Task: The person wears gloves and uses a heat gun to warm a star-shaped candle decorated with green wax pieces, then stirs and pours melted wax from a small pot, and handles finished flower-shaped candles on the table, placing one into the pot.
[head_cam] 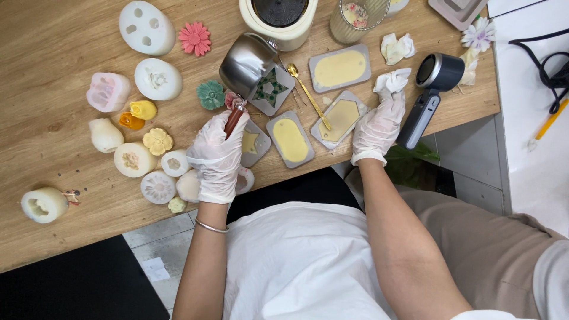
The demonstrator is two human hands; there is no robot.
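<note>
Left hand: we are gripping the handle of a small steel pot (248, 71) with our gloved left hand (217, 157), tilting it over a star mould (271, 90).
Right hand: our gloved right hand (378, 125) is pinching a crumpled tissue (392, 82), just beside a hexagon mould (340, 118) on the wooden table (53, 71).

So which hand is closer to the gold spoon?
Right. The right hand sits just right of the spoon, near its lower end, holding a crumpled tissue. The left hand is farther off to the lower left, gripping the metal pot's handle.
</note>
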